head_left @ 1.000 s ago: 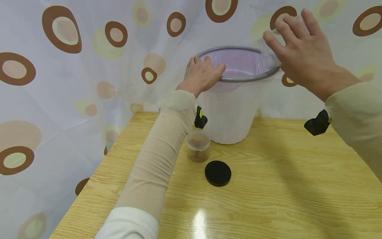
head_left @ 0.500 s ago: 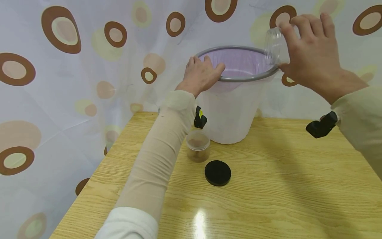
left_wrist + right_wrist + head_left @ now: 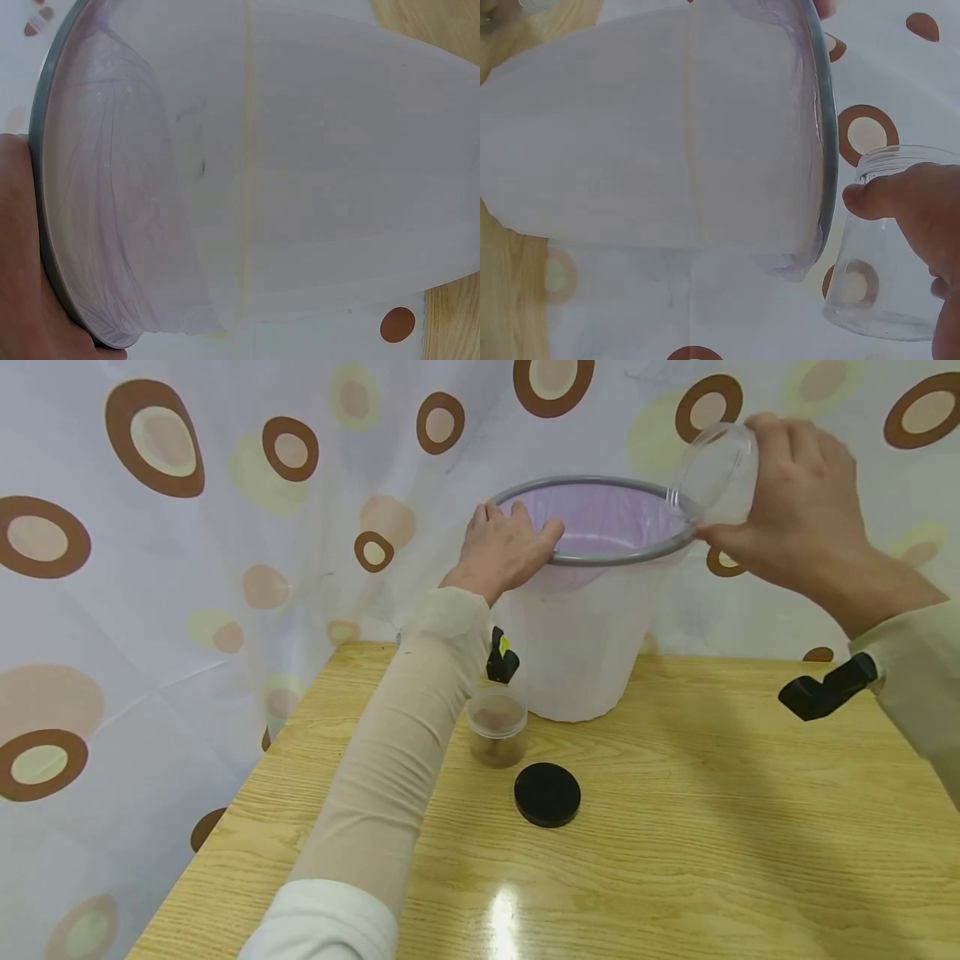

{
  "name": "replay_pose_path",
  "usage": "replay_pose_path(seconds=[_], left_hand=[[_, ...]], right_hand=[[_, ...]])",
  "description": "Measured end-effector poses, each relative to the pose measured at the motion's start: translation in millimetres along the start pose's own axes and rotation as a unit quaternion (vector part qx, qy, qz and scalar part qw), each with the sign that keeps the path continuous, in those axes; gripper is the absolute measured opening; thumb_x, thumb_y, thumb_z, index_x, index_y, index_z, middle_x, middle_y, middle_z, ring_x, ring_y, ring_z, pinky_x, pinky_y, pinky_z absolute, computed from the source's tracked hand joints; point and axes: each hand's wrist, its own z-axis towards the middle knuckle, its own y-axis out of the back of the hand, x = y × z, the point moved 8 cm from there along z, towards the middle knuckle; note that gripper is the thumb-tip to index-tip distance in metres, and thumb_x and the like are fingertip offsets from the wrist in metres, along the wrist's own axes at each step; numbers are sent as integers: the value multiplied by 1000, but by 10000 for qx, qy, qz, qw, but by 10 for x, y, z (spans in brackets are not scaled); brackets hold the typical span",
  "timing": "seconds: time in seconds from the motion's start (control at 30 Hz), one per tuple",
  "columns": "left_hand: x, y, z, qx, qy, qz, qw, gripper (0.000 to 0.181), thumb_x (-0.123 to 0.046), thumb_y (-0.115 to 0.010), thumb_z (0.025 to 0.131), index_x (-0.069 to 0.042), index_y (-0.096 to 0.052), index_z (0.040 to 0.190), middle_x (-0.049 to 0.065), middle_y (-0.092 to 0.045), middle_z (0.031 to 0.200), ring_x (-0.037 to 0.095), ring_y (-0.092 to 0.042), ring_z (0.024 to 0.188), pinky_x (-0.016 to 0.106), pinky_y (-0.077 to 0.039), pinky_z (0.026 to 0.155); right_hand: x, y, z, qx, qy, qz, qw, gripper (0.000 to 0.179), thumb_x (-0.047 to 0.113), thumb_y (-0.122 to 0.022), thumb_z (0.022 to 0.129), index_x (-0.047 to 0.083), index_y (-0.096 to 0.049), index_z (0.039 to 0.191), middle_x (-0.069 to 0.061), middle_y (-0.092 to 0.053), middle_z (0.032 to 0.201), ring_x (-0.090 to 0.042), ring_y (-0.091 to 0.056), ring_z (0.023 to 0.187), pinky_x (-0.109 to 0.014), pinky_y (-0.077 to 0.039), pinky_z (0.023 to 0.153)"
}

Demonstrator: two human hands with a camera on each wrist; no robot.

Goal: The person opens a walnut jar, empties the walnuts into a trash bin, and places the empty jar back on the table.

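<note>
A white trash bin (image 3: 573, 643) with a grey rim and a pale purple liner (image 3: 600, 514) stands at the back of the table. My left hand (image 3: 510, 545) grips the rim's left front, its fingers bent over the edge; in the left wrist view only part of that hand (image 3: 26, 277) shows along the rim. By the bin's right edge my right hand (image 3: 802, 497) holds a clear jar (image 3: 716, 477), tipped on its side, its ridged neck toward the bin. In the right wrist view the jar (image 3: 870, 285) looks see-through, and the thumb presses near its threads.
In front of the bin stands a small clear tub (image 3: 498, 735) with something brown inside, partly beside my left forearm. A round black lid (image 3: 547, 795) lies nearer on the wooden table (image 3: 675, 860). A patterned cloth (image 3: 187, 610) hangs behind.
My right hand has turned and shifted slightly down and right, bringing the jar into clearer view at the bin's right rim. The left hand has stayed on the rim.
</note>
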Motion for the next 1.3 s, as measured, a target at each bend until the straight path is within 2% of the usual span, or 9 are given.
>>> replay_pose_path(seconds=[0.23,0.57,0.77,1.0,1.3], left_hand=[[2,-11,1,31,-3,-30,10000,78,-57,-13,98,-8,-15,159,20,-11,165,32,-5,154,37,-6,125],[6,-4,7,3,-7,-42,10000,79,-59,-13,98,-8,-15,159,19,-13,165,32,-7,153,38,-7,125],[0,-6,2,26,7,-39,10000,79,-58,-14,98,-8,-15,159,18,-13,165,31,-7,153,38,-7,125],[6,1,-4,-23,-9,-32,10000,78,-57,-14,99,-8,-15,159,19,-13,165,31,-7,153,37,-8,125],[0,-10,0,-12,-33,-41,10000,78,-57,-13,98,-8,-14,160,19,-12,165,31,-6,154,37,-6,125]], right_hand=[[-116,-61,-110,123,-520,626,9966,100,23,-79,78,0,-19,154,-35,-31,148,-55,-28,132,-68,-21,109],[-188,-71,-198,-153,-640,1289,9895,93,20,-81,77,-1,-26,149,-27,-40,144,-44,-35,129,-60,-27,111],[-219,-120,-282,-221,-721,1513,9856,93,21,-80,78,1,-26,151,-23,-40,145,-42,-38,127,-60,-29,107],[-263,-174,-384,-246,-888,1732,9806,92,27,-79,80,12,-25,153,-19,-38,145,-38,-39,128,-54,-30,108],[-380,-300,-565,6,-1162,1936,9742,95,31,-76,83,14,-17,156,-22,-33,149,-44,-36,131,-62,-29,108]])
